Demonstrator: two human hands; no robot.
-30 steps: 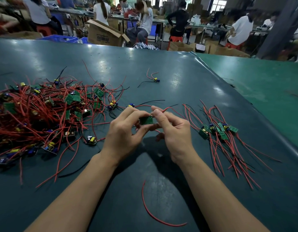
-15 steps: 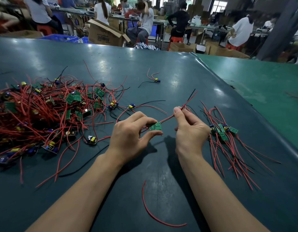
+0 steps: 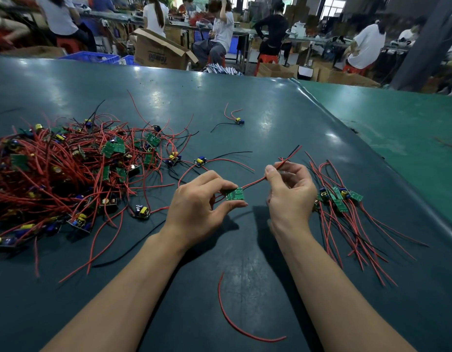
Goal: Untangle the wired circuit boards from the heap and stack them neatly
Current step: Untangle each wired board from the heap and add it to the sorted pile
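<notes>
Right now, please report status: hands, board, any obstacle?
Left hand pinches circuit board. Right hand pinches its red wires. Stack lies right; heap left. Path unobstructed.

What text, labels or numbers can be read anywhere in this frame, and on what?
Cardboard box beyond the table: dark printed lettering on its side, too blurred to read.
Green circuit boards in the heap: white markings, too small to read.
Nothing else legible.

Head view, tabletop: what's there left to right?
Heap → left hand → held board → right hand → stack of sorted boards.
</notes>
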